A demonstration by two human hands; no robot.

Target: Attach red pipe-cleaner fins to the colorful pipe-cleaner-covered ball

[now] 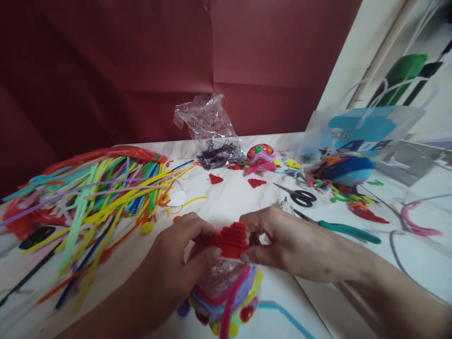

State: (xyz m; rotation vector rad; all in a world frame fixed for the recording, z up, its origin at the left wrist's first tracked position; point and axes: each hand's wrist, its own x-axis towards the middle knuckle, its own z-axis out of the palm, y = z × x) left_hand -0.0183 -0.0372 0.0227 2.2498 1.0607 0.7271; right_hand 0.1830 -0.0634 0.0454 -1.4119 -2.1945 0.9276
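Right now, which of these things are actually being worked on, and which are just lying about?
In hand:
left hand and right hand pinching the red piece
striped ball beneath it

Lying about:
pipe cleaners
scissors
pliers
plastic bag
pink ball
red cones

Single view, head-worn camera, looking forward and down over a white table [247, 197] toward a dark red backdrop [141, 61]. Horizon tilts. Very near: the left hand [183, 252] and right hand [278, 240] fill the lower centre, forearms running off the bottom edge. Beyond the hands, table to the wall; left of the left hand, a pile of pipe cleaners [95, 188]; right of the right hand, pliers [339, 228]. No second view to overlap.
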